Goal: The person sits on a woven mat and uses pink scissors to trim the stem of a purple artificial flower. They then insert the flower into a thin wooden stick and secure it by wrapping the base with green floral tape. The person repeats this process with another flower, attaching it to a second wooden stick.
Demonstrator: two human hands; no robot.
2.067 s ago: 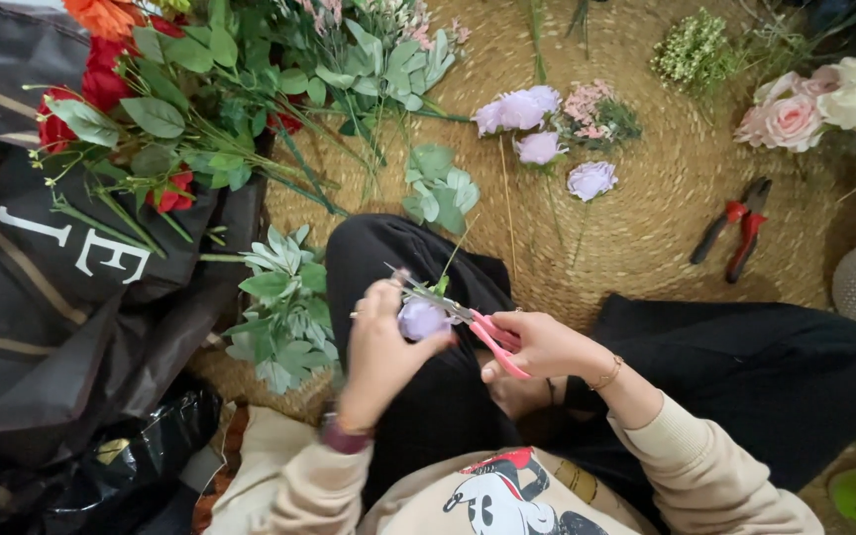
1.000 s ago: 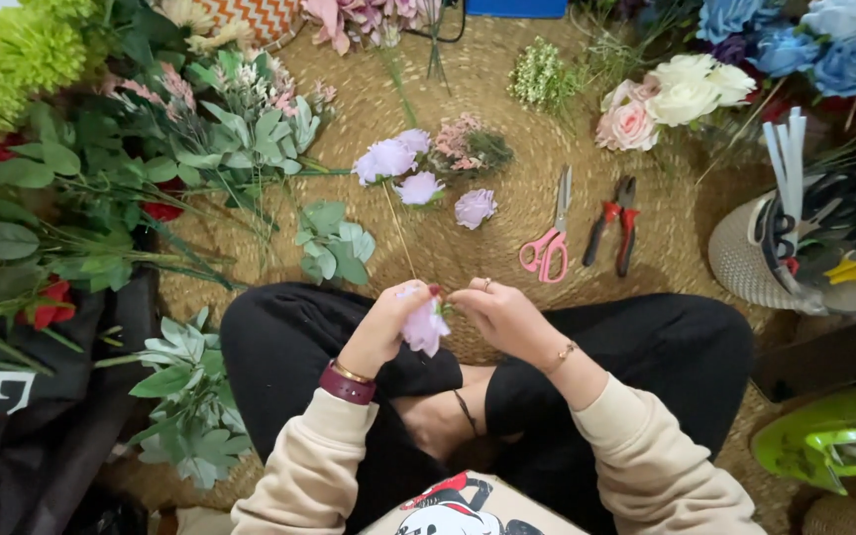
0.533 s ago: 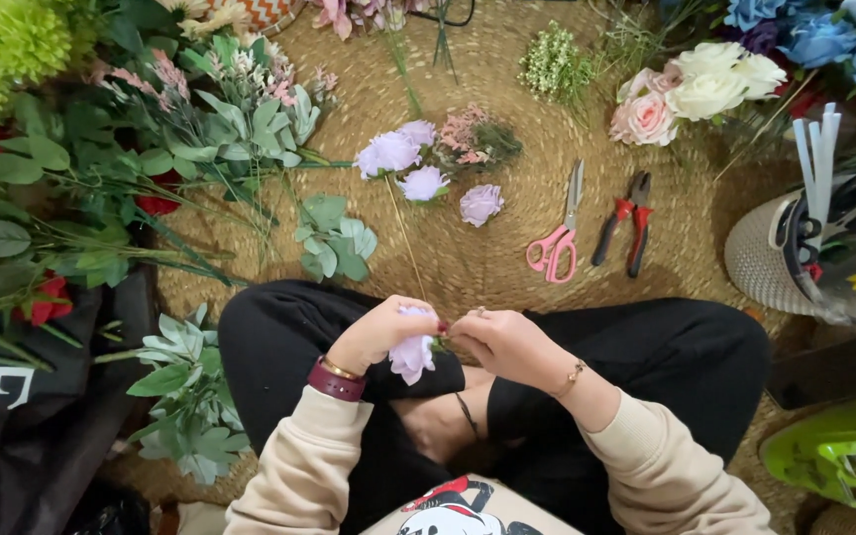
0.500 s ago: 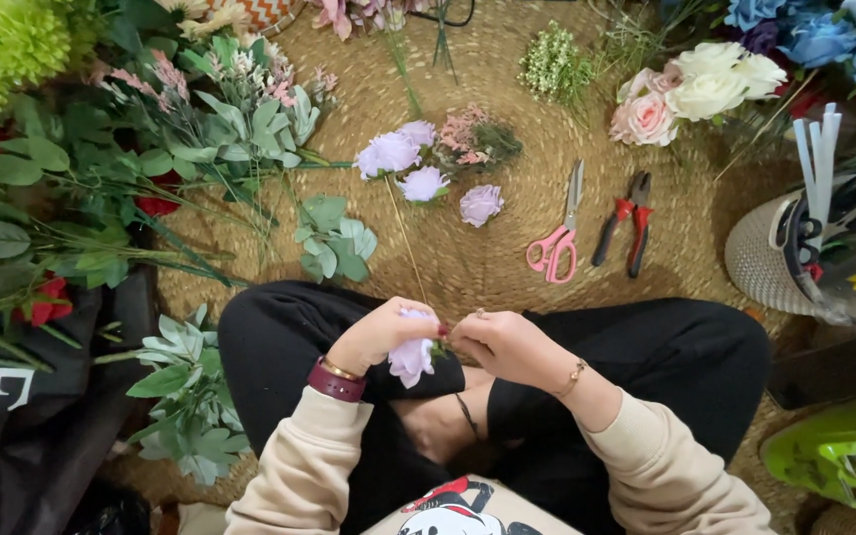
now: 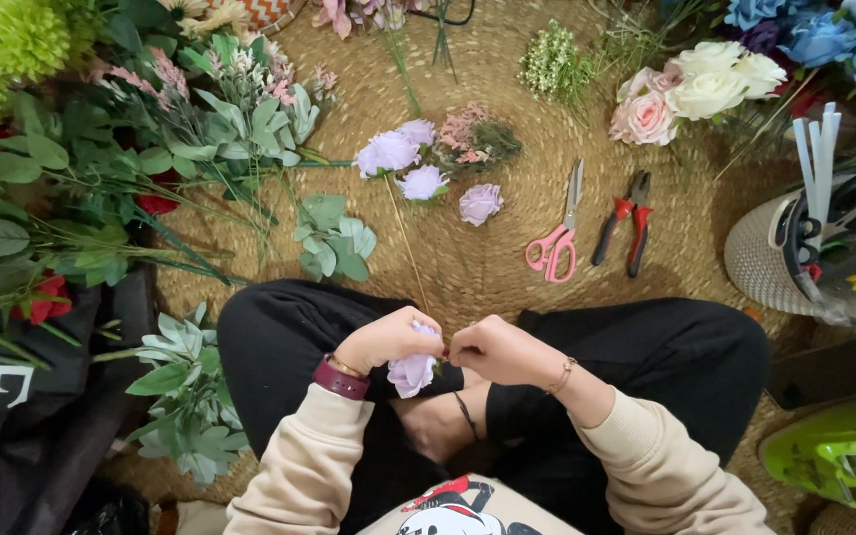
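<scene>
Moved since earlier: pink scissors no longer in the right hand; two seconds back they were cutting at the bloom, now they lie on the woven mat just left of the red-handled pliers, toward the mat's right side.
Hands since half a second ago: almost unchanged, both held close over the lap; the flower head hangs a little lower between them.
Left hand: left hand curled, fingers pinching the top of the lilac rose head, which points down over the crossed black-trousered legs.
Right hand: right hand closed into a loose fist, fingertips pressed together at the base of the same bloom, seemingly nipping its short stub or a petal; the exact contact is hidden behind the knuckles.
Doing it well: judging from the grip, steady the bloom with the left and let the right do the fine pulling, in small tugs, so petals do not tear.
Watch: keep the head clear of the sleeves so it is not crushed.
Nearby: three more lilac roses lie at the mat's centre; eucalyptus sprig just left of them; cream and pink roses near the upper right edge.
</scene>
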